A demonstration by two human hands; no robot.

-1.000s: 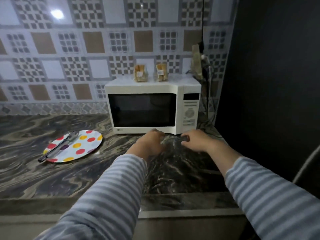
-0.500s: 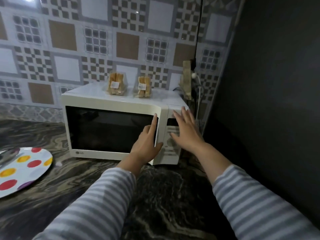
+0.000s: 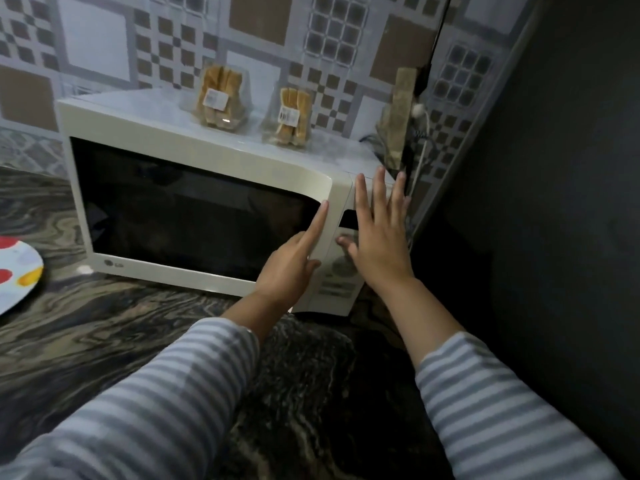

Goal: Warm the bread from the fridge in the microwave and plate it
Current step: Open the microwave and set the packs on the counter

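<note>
A cream microwave (image 3: 194,161) stands on the dark marbled counter with its dark-glass door closed. Two clear packs of bread, one (image 3: 219,95) on the left and one (image 3: 293,116) on the right, stand upright on its top. My left hand (image 3: 291,263) rests at the door's right edge with the index finger stretched up along it. My right hand (image 3: 375,233) lies flat and spread over the control panel, covering most of the buttons. Neither hand holds anything. A polka-dot plate (image 3: 17,271) shows partly at the left edge.
A tall black surface (image 3: 554,202) fills the right side, close to the microwave. A cable and a brown packet (image 3: 398,112) hang at the tiled wall behind the microwave's right corner. The marbled counter (image 3: 104,334) stretches toward me.
Both hands rose from the counter front to the microwave's right side. The view has closed in on the microwave; the plate slid mostly out of view to the left.
</note>
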